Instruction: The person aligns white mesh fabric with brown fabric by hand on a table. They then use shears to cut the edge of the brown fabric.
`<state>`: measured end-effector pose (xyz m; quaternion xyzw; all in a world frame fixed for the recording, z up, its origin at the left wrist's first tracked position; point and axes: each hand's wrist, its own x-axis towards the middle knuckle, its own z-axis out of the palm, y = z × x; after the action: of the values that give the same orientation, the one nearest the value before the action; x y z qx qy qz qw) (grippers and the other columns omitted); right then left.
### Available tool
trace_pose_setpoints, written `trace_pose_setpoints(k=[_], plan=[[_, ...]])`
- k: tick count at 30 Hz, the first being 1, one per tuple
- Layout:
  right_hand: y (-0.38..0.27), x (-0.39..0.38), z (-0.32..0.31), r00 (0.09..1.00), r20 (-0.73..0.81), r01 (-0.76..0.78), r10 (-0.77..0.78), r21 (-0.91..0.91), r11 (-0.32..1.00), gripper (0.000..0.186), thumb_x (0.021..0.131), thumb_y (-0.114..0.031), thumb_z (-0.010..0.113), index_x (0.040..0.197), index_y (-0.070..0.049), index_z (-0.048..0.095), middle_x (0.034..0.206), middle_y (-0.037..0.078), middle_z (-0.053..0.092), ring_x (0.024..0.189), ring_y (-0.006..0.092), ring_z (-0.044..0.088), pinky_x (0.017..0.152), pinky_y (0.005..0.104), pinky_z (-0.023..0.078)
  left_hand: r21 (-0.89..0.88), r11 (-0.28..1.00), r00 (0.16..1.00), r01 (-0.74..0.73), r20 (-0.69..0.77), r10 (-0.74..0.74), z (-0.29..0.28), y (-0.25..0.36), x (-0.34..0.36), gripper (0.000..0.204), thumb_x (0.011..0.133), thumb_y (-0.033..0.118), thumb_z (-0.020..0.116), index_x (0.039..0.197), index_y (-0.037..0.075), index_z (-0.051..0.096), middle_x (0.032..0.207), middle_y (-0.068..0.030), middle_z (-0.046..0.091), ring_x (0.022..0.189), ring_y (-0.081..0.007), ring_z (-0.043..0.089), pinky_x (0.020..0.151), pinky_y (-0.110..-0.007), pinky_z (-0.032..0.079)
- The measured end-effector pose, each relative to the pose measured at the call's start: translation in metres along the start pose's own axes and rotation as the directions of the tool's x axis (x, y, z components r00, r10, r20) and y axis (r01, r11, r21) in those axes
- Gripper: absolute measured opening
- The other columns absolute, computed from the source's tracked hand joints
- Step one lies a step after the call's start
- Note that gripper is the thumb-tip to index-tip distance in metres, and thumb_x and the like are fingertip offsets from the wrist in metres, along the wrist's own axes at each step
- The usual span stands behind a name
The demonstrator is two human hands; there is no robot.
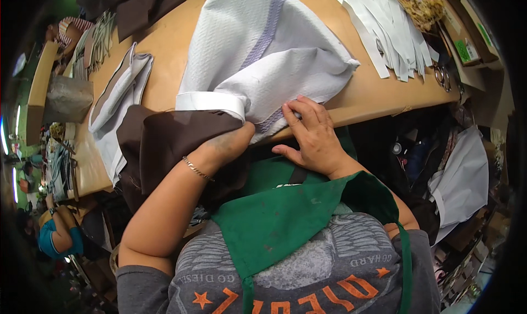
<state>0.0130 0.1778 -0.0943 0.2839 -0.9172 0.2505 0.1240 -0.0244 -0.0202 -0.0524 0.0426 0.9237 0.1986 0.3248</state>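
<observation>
A textured white cloth (236, 45) with a purple stripe lies over the table's near edge, its lower part folded. Next to its lower left is a smooth white band (211, 101), adjoining a dark brown cloth (170, 132) that hangs toward my lap. My left hand (233, 143), a chain bracelet at its wrist, is curled at the brown cloth's edge just below the band; its fingertips are hidden in the fabric. My right hand (315, 138) rests with fingers bent but apart on the white cloth's lower right edge beside the stripe, thumb pointing left.
White fabric strips (390, 34) are heaped at the table's far right, near scissors (442, 78) and a cardboard box (466, 29). A folded white-and-brown piece (121, 105) lies left. Dark brown fabric (134, 7) sits at the far left. Other people are visible at the left.
</observation>
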Motion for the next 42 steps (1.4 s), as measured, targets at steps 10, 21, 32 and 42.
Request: trace_pose_setpoints(k=[10, 21, 32, 42], plan=[[0.008, -0.005, 0.003, 0.988, -0.152, 0.024, -0.004, 0.133, 0.991, 0.058, 0.064, -0.028, 0.070, 0.109, 0.003, 0.051, 0.116, 0.014, 0.046, 0.114, 0.0297, 0.041, 0.093, 0.0398, 0.036, -0.973, 0.176, 0.937, 0.150, 0.197, 0.290, 0.012, 0.023, 0.001, 0.038, 0.085, 0.025, 0.052, 0.114, -0.001, 0.049, 0.113, -0.0090, 0.050, 0.105, -0.0133, 0.043, 0.090, -0.025, 0.036], [0.009, -0.009, 0.000, 0.991, -0.133, 0.040, -0.023, 0.133, 0.990, 0.053, 0.066, -0.030, 0.068, 0.105, 0.003, 0.053, 0.118, 0.014, 0.045, 0.116, 0.0284, 0.040, 0.092, 0.0398, 0.036, -0.924, 0.380, 0.966, 0.041, 0.134, 0.222, 0.012, 0.018, 0.004, 0.032, 0.087, 0.020, 0.051, 0.111, -0.002, 0.049, 0.108, -0.0065, 0.052, 0.094, -0.0131, 0.048, 0.087, -0.025, 0.038], [0.007, -0.006, -0.001, 0.990, -0.138, 0.043, -0.029, 0.098, 0.994, 0.052, 0.066, -0.027, 0.069, 0.106, 0.002, 0.053, 0.118, 0.013, 0.046, 0.116, 0.0286, 0.040, 0.092, 0.0407, 0.036, -0.955, 0.289, 0.974, -0.065, 0.002, 0.226, 0.036, 0.021, 0.012, 0.036, 0.088, 0.019, 0.049, 0.116, -0.002, 0.046, 0.113, -0.0083, 0.050, 0.103, -0.0143, 0.048, 0.092, -0.025, 0.037], [0.008, -0.005, 0.001, 0.986, -0.163, -0.009, 0.019, 0.062, 0.998, 0.046, 0.066, -0.025, 0.069, 0.101, 0.001, 0.054, 0.115, 0.011, 0.050, 0.114, 0.0263, 0.044, 0.091, 0.0371, 0.039, -0.978, 0.181, 0.950, 0.104, 0.152, 0.272, 0.017, 0.017, -0.007, 0.039, 0.084, 0.018, 0.055, 0.115, -0.004, 0.047, 0.110, -0.0079, 0.053, 0.102, -0.0158, 0.049, 0.092, -0.027, 0.036]])
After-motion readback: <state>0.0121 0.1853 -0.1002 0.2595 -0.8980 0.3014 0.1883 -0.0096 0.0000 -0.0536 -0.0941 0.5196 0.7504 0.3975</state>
